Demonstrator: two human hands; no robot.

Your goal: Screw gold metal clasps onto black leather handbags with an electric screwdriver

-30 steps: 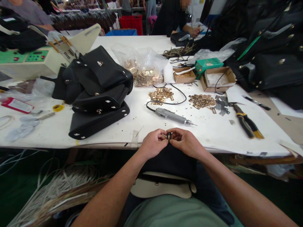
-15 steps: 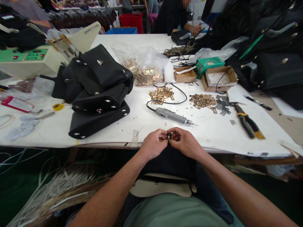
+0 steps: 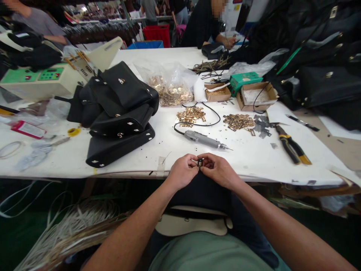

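A black bag (image 3: 201, 192) with a cream-coloured inner flap (image 3: 191, 225) rests on my lap, against the table's front edge. At the top of it my left hand (image 3: 184, 171) and my right hand (image 3: 218, 170) meet, fingers closed. Between their fingertips is a small dark tab with a rectangular metal piece (image 3: 200, 163), pinched from both sides. Whether the tab is part of the bag, I cannot tell. Just beyond my hands lies a grey electric screwdriver (image 3: 203, 139) with its black cord, the bit pointing right.
Stacked black bags (image 3: 121, 109) stand at left. Gold metal plates (image 3: 239, 122) and grey plates (image 3: 263, 126) lie in piles, with pliers (image 3: 291, 145) at right. Behind are clear bags of gold parts (image 3: 177, 92), small cardboard boxes (image 3: 258, 98) and a green box (image 3: 245, 81). A co-worker sits across the table.
The view has shifted slightly, so the table's things appear a little lower. My hands keep nearly the same pinch on the small piece, which shows a bit more clearly between the fingertips.
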